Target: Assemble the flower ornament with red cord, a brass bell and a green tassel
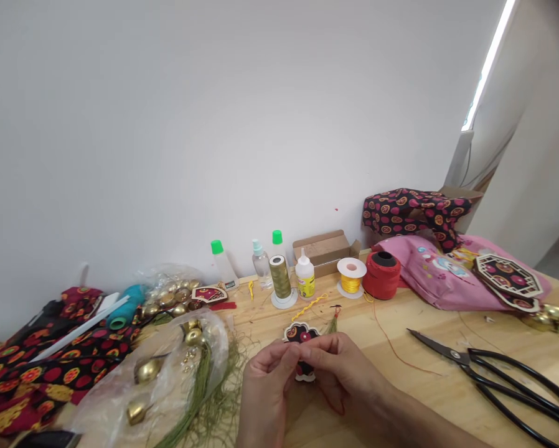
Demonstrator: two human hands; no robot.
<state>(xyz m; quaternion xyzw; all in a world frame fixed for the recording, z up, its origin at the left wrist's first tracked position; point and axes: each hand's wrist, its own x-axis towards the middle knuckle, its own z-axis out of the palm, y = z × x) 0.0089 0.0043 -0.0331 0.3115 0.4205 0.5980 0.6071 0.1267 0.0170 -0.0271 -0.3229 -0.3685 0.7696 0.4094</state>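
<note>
Both hands meet low in the middle of the head view, over the wooden table (429,373). My left hand (265,386) and my right hand (342,373) pinch a small black and red patterned ornament (300,334) with a scalloped wooden edge. Its lower tip shows between the fingers. A thin red thread runs from the hands toward the red spool (382,275). A green tassel (332,323) lies just behind the ornament.
Black scissors (494,373) lie at the right. Behind the hands stand thread spools (280,280), a glue bottle (304,277), spray bottles (261,261) and a cardboard box (324,247). Bags of gold bells (177,295), green tassels and patterned fabric (50,367) fill the left; pink cloth (438,274) the right.
</note>
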